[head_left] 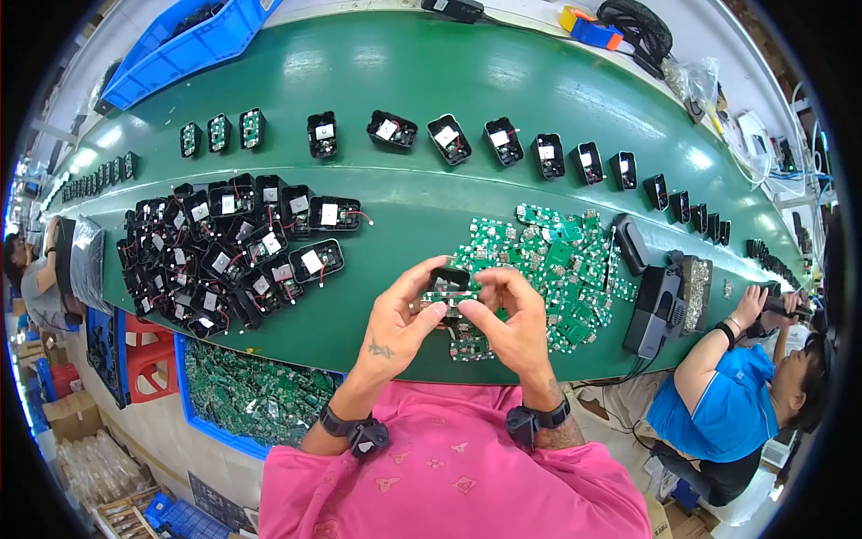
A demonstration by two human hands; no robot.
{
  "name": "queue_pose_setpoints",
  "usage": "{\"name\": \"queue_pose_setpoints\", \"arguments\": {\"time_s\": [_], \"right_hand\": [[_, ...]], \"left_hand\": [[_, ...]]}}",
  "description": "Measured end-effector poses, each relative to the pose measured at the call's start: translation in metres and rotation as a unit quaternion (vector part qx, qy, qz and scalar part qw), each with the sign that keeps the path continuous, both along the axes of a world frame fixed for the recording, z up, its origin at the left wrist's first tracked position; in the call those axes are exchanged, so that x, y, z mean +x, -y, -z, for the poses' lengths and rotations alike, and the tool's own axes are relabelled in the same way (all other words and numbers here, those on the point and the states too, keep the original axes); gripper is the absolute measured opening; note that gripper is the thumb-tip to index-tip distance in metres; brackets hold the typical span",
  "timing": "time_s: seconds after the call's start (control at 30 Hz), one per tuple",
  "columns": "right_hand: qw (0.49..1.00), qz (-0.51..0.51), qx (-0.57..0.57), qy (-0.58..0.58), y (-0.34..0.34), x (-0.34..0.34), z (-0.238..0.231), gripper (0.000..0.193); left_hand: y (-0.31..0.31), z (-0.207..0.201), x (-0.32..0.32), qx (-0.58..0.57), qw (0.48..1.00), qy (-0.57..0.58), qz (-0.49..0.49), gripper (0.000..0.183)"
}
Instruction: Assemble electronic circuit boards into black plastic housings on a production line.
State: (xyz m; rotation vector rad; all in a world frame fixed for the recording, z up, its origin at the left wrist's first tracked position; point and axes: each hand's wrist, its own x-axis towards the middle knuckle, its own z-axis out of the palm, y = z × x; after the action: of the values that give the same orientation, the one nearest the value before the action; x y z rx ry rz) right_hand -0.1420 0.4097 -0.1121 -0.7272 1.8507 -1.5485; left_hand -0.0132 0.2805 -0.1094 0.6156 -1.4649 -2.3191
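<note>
A small black plastic case (pixel 448 278) is held up in front of me over the table's near edge. My left hand (pixel 401 322) grips it from the left, with the thumb at its near side. From the right, my right hand (pixel 515 325) closes on it with curled fingers and a thumb. A green circuit board (pixel 452 295) shows at the case's near edge, between the two thumbs; how far it sits inside is hidden. Just beyond and to the right spreads a pile of green circuit boards (pixel 566 260).
A heap of black cases (pixel 211 242) with white blocks and red wires lies left. Across the green table (pixel 404 90) runs a row of cases (pixel 449 139). A grey-black device (pixel 654 314) stands right. Blue crates (pixel 184 67) flank the table. A person in blue (pixel 727 404) works at right.
</note>
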Motion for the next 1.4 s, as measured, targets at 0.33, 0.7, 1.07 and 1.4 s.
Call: {"name": "queue_pose_setpoints", "arguments": {"time_s": [0.33, 0.7, 1.07, 1.4], "right_hand": [[0.995, -0.042, -0.089, -0.010, 0.000, -0.011, -0.005, 0.026], [0.991, -0.020, -0.114, -0.067, 0.002, 0.010, 0.007, 0.012], [0.909, 0.020, -0.037, -0.416, -0.003, 0.014, -0.022, 0.011], [0.953, -0.037, -0.034, -0.298, -0.004, 0.007, -0.042, 0.008]], "left_hand": [[-0.002, -0.007, -0.009, 0.046, 0.998, 0.032, 0.027, 0.054], [-0.019, -0.001, -0.008, 0.035, 0.998, 0.053, 0.030, 0.054], [-0.026, -0.030, -0.024, -0.217, 0.969, 0.042, -0.111, 0.044], [-0.017, -0.031, -0.005, -0.305, 0.950, 0.020, -0.063, 0.045]]}}
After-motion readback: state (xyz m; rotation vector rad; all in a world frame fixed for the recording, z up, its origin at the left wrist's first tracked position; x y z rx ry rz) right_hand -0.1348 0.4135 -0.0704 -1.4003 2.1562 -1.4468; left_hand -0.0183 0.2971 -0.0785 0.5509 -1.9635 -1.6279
